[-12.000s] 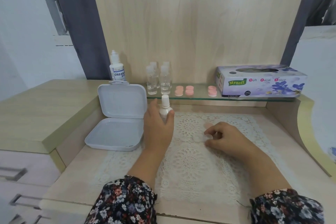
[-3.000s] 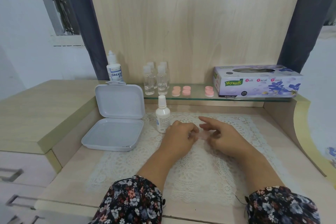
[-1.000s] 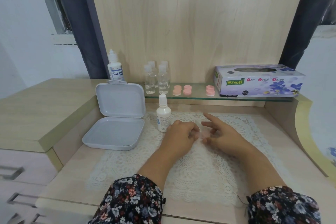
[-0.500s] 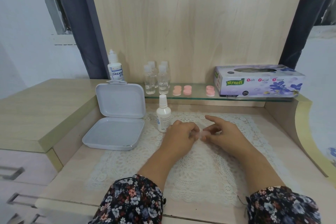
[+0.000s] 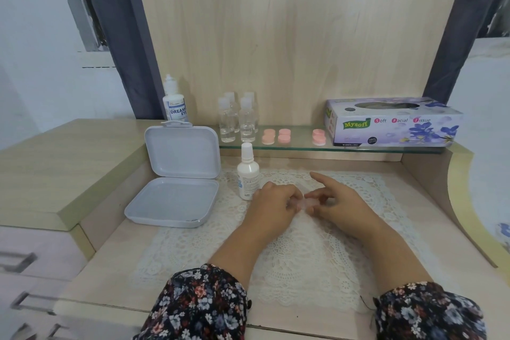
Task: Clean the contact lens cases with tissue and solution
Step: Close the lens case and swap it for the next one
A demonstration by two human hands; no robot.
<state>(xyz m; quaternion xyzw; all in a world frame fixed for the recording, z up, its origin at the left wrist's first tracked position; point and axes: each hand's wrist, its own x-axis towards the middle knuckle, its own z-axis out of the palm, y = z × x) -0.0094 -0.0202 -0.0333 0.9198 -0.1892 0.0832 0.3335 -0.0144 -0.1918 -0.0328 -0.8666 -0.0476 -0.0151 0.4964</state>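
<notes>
A small pale pink contact lens case (image 5: 305, 204) lies on the lace mat (image 5: 303, 262) between my two hands. My left hand (image 5: 276, 203) grips its left end with curled fingers. My right hand (image 5: 335, 200) pinches its right end between thumb and middle finger, the index finger pointing out straight. A white solution bottle (image 5: 248, 174) stands upright just left of my left hand. More pink lens cases (image 5: 276, 136) sit on the glass shelf (image 5: 303, 146), next to the purple tissue box (image 5: 392, 121).
An open white plastic box (image 5: 176, 182) rests at the left of the mat. Several clear small bottles (image 5: 238, 119) and a larger Dream Eye bottle (image 5: 174, 102) stand at the back. A raised wooden counter (image 5: 55, 163) borders the left; a curved wooden side (image 5: 441, 188) borders the right.
Twelve seconds ago my left hand held the white bottle; it now stands on the mat. Both hands have closed in on the lens case, and my right fingers keep shifting on it.
</notes>
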